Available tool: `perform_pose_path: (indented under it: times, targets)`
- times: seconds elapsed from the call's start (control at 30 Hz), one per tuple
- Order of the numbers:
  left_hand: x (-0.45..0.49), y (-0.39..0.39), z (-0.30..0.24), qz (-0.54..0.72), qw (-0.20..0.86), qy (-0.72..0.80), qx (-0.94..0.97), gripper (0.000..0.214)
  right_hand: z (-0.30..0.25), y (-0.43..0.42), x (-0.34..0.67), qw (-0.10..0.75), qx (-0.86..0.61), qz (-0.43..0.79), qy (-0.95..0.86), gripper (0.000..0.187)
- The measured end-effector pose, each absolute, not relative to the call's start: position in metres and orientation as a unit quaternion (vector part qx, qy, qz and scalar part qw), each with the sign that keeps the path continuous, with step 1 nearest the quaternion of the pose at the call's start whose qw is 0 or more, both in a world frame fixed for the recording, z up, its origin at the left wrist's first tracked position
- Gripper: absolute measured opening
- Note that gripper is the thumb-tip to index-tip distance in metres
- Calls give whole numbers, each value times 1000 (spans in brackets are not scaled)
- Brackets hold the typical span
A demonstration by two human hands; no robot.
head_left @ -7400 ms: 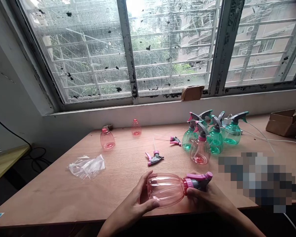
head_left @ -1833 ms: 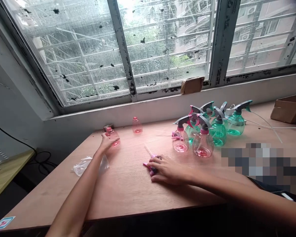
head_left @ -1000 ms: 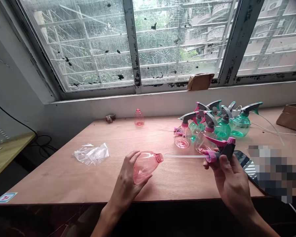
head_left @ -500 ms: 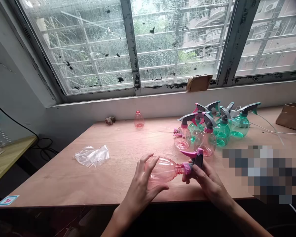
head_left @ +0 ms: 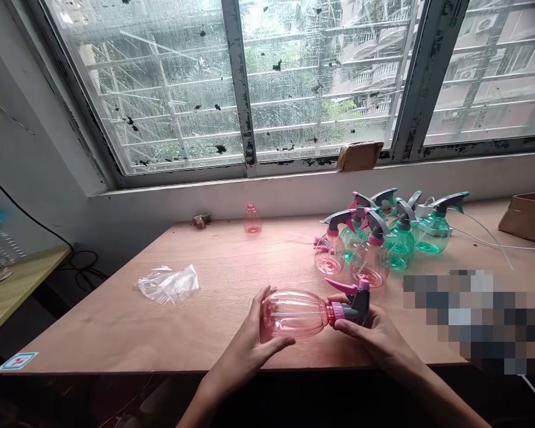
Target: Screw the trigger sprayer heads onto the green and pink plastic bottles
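Note:
A clear pink spray bottle [head_left: 294, 311] lies on its side near the front edge of the wooden table [head_left: 116, 321]. My left hand [head_left: 254, 345] wraps round its base. My right hand [head_left: 374, 336] is closed on the pink and grey trigger head [head_left: 352, 303] sitting at the bottle's neck. A bare pink bottle without a head [head_left: 252, 219] stands far back near the wall.
A cluster of finished pink and green spray bottles [head_left: 383, 235] stands at the right back. A crumpled clear plastic bag [head_left: 168, 284] lies at the left. A cardboard box [head_left: 528, 214] sits at the far right; a white cord [head_left: 485, 238] runs beside it.
The trigger head's tube has gone into the pink bottle and the head now sits on its neck. Both hands have drawn closer together on the bottle.

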State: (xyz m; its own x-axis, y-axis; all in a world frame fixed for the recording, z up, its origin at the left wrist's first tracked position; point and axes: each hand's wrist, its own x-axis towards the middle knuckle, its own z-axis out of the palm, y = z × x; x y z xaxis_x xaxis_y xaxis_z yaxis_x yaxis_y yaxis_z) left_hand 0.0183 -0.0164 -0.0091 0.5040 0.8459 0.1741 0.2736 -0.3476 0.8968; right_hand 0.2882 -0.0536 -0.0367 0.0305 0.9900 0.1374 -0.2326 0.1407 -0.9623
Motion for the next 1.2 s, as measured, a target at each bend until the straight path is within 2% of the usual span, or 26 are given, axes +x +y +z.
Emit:
perform_pose_path:
  times: [0.07, 0.23, 0.4, 0.6, 0.8, 1.2]
  targets:
    - [17, -17, -9, 326, 440, 372, 749, 89, -37, -54, 288, 598, -417, 498, -469, 37]
    - [16, -19, -4, 318, 470, 375, 733, 64, -37, -56, 285, 604, -444, 468, -469, 36]
    - [18, -19, -4, 312, 458, 380, 741, 76, -34, -56, 281, 604, -453, 440, -486, 36]
    - [20, -17, -9, 298, 414, 379, 773, 91, -30, -58, 279, 604, -439, 485, -454, 39]
    - [17, -17, -14, 310, 403, 371, 777, 91, -32, -57, 279, 599, -424, 494, -466, 44]
    - [15, -20, -6, 275, 424, 382, 774, 87, -32, -63, 278, 583, -428, 445, -528, 30]
